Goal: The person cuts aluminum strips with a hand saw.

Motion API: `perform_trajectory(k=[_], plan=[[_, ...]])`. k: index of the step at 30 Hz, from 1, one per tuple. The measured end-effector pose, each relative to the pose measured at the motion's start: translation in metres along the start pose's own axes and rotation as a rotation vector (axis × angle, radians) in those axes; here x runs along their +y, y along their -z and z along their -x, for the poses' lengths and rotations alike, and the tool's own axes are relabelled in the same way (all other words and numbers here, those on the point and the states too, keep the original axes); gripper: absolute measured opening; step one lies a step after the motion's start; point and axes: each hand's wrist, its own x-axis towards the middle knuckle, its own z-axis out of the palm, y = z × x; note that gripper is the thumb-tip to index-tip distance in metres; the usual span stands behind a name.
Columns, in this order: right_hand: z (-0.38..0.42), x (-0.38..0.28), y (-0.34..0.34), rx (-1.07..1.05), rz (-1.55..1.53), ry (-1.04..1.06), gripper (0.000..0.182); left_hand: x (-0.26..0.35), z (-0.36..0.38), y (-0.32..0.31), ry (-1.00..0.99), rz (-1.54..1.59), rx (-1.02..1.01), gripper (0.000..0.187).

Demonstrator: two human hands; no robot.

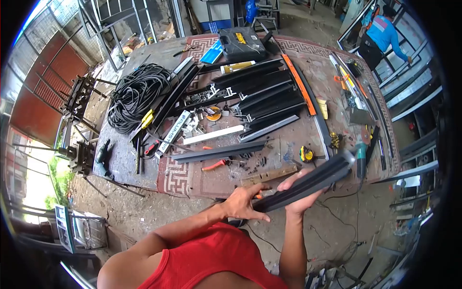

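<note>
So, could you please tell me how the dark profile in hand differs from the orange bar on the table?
The dark profile is black and grey, while the orange bar is brightly coloured. The dark profile is held up in the right hand; the orange bar lies on the table. Both are long and narrow.

Held bar [320, 180]: metal by look, smooth, satin sheen, bright glint at far end; stacked bars [269, 91]: smooth, mostly matt, faint gloss along edges; white bar [214, 134]: smooth, painted-looking; orange bar [299, 85]: smooth, lightly glossy; case [240, 44]: hard plastic, matt; cable [137, 98]: plastic sheath, soft gloss; tape measure [306, 153]: plastic shell; wood strip [269, 176]: rough, worn; counter [207, 182]: dull, scuffed covering; shirt [211, 255]: matt cloth; floor [144, 212]: rough, gritty
</note>
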Motion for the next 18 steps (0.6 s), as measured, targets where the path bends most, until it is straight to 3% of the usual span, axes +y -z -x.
perform_trajectory(k=[2,4,5,6,7,8,9,10,11,13,17,18], plan=[[-0.035,0.002,-0.002,-0.087,-0.094,0.077,0.082,0.001,-0.015,0.019,0.052,0.019,0.037,0.076],[-0.051,-0.004,-0.054,0.143,0.019,-0.117,0.083,-0.004,-0.032,0.061,0.056,-0.041,0.094,0.069],[-0.057,0.013,-0.019,0.055,0.183,-0.196,0.082,-0.014,-0.041,0.085,0.122,-0.121,0.126,0.06],[-0.057,0.023,-0.011,0.012,0.318,-0.274,0.079,-0.029,-0.048,0.106,0.13,-0.124,0.287,0.06],[-0.053,0.037,0.004,0.022,0.435,-0.368,0.076,-0.02,-0.062,0.149,0.402,0.018,0.196,0.061],[-0.045,0.052,0.021,0.032,0.554,-0.463,0.073,-0.057,-0.071,0.172,0.381,-0.138,0.349,0.061],[-0.035,0.064,0.04,0.061,0.645,-0.532,0.068,-0.082,-0.081,0.203,0.481,-0.356,0.375,0.057],[-0.021,0.073,0.058,0.09,0.737,-0.601,0.063,-0.117,-0.086,0.228,0.452,-0.525,0.441,0.053],[-0.006,0.081,0.072,0.155,0.806,-0.618,0.058,-0.129,-0.089,0.253,0.531,-0.629,0.457,0.048],[0.028,0.096,0.102,0.306,0.889,-0.661,0.05,-0.195,-0.081,0.284,0.499,-0.774,0.552,0.038],[0.08,0.116,0.143,0.597,0.875,-0.745,0.044,-0.257,-0.071,0.318,0.594,-0.844,0.569,0.048],[0.085,0.12,0.14,0.661,0.871,-0.768,0.042,-0.254,-0.072,0.325,0.602,-0.844,0.496,0.05]])
